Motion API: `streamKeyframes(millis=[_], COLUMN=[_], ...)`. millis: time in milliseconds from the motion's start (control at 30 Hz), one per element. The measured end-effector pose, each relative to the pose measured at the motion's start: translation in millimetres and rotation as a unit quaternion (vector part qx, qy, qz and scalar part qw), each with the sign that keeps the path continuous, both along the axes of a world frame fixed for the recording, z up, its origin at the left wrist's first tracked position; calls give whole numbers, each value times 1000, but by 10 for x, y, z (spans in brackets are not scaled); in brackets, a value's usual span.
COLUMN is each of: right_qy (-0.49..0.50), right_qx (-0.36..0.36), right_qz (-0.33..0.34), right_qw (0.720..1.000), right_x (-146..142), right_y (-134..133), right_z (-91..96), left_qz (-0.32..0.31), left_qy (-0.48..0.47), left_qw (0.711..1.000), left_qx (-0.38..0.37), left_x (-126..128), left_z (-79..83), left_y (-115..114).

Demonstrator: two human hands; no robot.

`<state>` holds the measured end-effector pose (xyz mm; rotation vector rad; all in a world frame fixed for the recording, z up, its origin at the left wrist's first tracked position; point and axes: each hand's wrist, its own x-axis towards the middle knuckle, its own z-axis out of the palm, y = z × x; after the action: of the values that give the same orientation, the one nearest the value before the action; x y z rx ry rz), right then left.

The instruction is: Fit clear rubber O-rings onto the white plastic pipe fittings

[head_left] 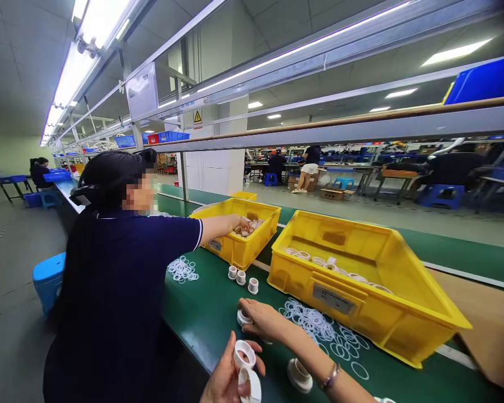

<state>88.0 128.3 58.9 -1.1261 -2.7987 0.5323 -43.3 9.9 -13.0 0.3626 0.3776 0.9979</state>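
Head view, bench work at close quarters. Left hand (225,374) palm up, thumb and fingers closed around a white ring (247,365) and a second white part (254,385) just below it; the cupped grip seems meant to steady both together, openings exposed. Right hand (258,317) reaches over the green bench (201,319), fingers pinching a white collar (242,319); its underside is hidden, so I cannot tell whether it is lifted or rests on the surface. Beyond it, three white sleeves (241,278) stand upright near one another, probably on their wider rims for stability. Thin rings (313,322) lie in a loose heap against the near yellow bin (386,316), likely within easy picking distance. More white rings lie inside that bin. A flanged piece (299,377) sits beside the right forearm. To the left, a co-worker (126,268) in a dark shirt has one hand (240,225) in the farther yellow bin (256,254).
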Motion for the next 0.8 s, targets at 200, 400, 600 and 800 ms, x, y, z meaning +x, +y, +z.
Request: streamKeyframes(millis=[200,400,600,800], right_qy=[92,-4,93,194], right_qx=[19,-10,-93,40], right_qz=[-21,56,103,-148], right_qw=[995,998,986,969], right_x=[196,129,260,410], right_y=[-278,-694,-408,462], right_z=[156,457,522,300], left_qz=[-32,-34,-69,-71], left_qy=[28,139,117,96], left_qw=[999,986,991,987], left_qx=[-14,-87,19,110], left_x=[17,63,36,5], left_z=[-79,-98,-132,-308], left_y=[33,41,77,193])
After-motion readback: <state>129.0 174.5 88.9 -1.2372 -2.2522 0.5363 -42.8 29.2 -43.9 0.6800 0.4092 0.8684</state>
